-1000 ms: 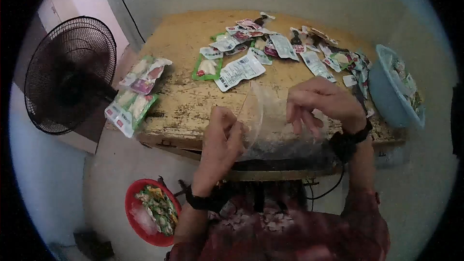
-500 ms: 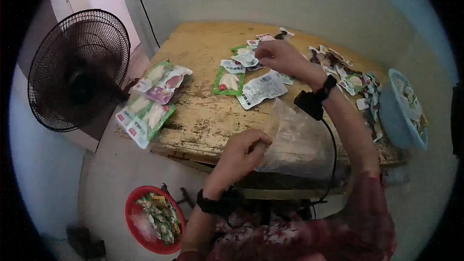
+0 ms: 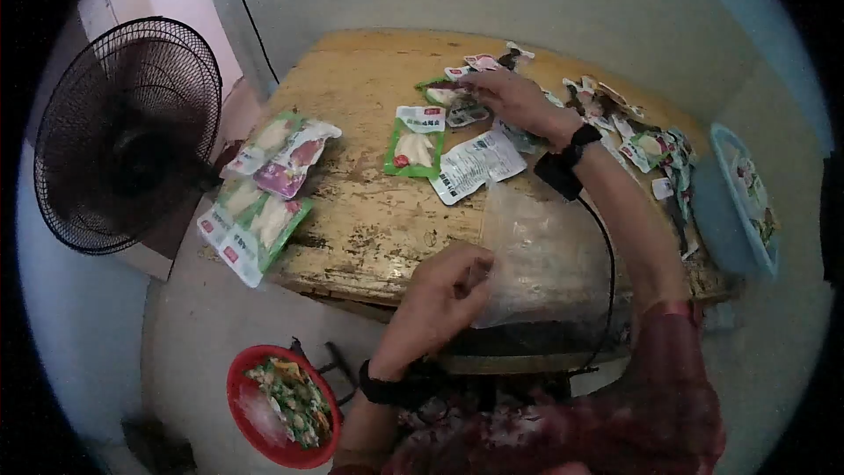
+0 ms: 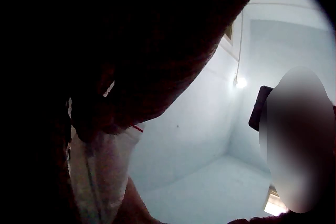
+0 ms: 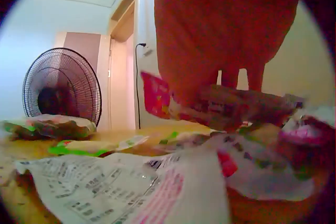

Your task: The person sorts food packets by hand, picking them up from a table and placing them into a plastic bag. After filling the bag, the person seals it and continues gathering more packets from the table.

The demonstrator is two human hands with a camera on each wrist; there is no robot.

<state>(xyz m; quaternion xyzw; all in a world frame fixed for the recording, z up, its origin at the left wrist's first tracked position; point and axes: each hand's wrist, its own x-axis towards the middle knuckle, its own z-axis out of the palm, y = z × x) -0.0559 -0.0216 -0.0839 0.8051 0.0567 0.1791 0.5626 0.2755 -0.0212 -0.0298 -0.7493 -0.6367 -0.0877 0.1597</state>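
My left hand [image 3: 444, 295] pinches the edge of a clear plastic bag [image 3: 549, 255], which lies over the table's front edge. In the left wrist view that hand is a dark shape with the pale bag [image 4: 102, 176] below it. Over the pile of sealed food packets at the back, my right hand [image 3: 519, 105] reaches with fingers down. The right wrist view shows the fingers of this hand [image 5: 226, 35] gripping a packet with a red end [image 5: 157, 95] and a dark body. Close by lie a green-edged packet [image 3: 415, 149] and a white printed packet [image 3: 479, 165].
Several packets [image 3: 268, 220] are stacked at the table's left edge, beside a black fan [image 3: 132, 136]. More packets [image 3: 646, 145] lie at the right, next to a blue basin [image 3: 725, 211]. A red basin [image 3: 251, 435] with packets stands on the floor.
My right hand has left the bag, reached to the packet pile at the back and taken hold of a packet. The left hand has stayed at the bag's edge.
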